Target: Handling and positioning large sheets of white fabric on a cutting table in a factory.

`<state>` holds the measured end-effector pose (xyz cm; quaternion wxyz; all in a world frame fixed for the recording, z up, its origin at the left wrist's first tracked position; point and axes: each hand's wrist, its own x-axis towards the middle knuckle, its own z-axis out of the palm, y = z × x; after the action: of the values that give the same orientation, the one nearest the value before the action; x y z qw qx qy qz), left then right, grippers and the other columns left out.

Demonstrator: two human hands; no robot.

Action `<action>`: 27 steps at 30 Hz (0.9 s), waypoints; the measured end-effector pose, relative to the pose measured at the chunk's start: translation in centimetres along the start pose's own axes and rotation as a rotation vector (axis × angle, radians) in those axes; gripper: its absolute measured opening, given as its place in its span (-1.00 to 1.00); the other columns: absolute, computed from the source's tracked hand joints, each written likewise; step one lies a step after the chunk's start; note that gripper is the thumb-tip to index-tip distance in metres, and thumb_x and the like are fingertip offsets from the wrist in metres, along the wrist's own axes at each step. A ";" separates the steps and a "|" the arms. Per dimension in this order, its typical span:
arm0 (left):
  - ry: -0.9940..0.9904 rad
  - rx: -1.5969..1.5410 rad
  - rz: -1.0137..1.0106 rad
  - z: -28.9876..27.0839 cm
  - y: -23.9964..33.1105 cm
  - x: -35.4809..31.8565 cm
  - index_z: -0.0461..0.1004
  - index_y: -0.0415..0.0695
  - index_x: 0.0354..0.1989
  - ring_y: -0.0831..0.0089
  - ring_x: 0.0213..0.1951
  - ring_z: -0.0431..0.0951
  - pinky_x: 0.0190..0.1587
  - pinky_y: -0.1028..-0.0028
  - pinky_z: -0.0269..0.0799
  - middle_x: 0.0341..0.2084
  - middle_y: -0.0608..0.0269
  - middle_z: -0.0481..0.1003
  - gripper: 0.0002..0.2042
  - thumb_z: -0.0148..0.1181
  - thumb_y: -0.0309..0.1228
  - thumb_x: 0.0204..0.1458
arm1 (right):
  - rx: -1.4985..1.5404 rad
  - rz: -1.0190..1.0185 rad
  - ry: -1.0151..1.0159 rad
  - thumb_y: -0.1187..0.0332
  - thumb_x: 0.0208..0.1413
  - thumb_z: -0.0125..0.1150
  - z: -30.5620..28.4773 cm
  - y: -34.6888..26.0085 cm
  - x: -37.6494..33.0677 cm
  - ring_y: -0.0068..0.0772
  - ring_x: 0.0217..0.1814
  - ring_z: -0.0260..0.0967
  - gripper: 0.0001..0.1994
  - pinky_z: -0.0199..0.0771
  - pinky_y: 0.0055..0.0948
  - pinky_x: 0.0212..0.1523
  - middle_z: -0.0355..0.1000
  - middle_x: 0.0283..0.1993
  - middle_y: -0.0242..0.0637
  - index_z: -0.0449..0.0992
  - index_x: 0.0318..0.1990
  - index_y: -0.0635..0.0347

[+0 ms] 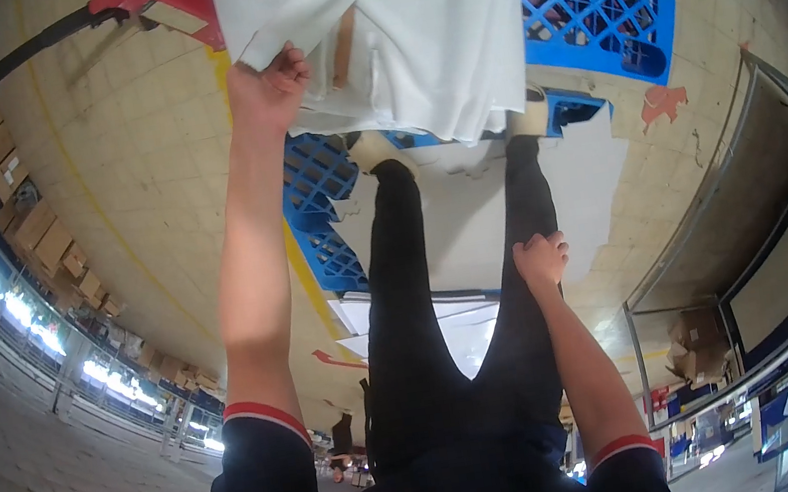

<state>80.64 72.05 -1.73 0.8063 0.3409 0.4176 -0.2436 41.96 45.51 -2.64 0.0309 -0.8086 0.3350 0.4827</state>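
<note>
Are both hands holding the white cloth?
No, only the left hand grips the cloth; the right hand is curled by the right leg, away from it.

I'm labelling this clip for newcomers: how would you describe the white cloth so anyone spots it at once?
Find the blue pallet, top right. Just left of it is the white cloth, gripped at its left edge by the left hand. Soft folds set it apart from the flat pale sheet below.
</note>
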 end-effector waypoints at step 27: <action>-1.053 -0.189 0.003 -0.7 11.3 -4.2 0.21 -0.38 0.05 0.16 -0.21 0.51 -0.17 0.23 0.46 -0.14 -0.10 0.38 -0.58 -0.20 -0.26 0.17 | 1.169 -0.166 0.144 0.07 -0.33 0.36 -7.2 -45.9 15.2 -0.05 -0.23 0.42 -0.42 0.37 -0.28 -0.11 0.44 -0.31 -0.03 0.41 -0.22 0.39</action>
<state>85.70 80.43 5.43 0.9342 0.0990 -0.0238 -0.3418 78.38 70.60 -23.58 0.4860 -0.7115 0.4822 0.1580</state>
